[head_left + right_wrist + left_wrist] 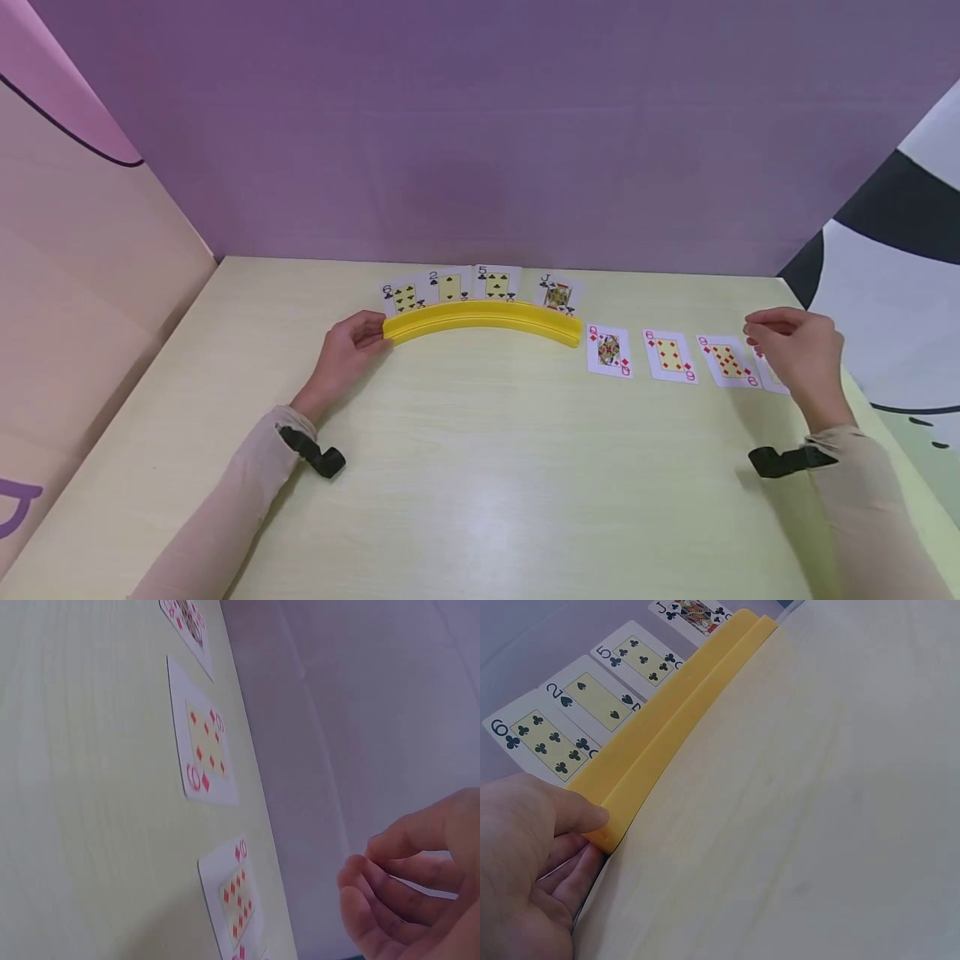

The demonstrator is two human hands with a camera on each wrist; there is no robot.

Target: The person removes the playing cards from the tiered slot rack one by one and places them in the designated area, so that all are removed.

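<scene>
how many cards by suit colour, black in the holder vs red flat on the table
Black cards standing in the yellow holder: 4 (6, 2, 5, jack)
Red diamond cards flat on the table: 4 (queen, 6, 9, one mostly hidden by the right hand)
Total: 8

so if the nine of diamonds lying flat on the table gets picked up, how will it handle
The nine lies thin and flat on the table, so it is probably light and hard to pinch by an edge. The tabletop looks smooth, so a push would likely slide it towards the six. It likely bends a little in a grip.
</scene>
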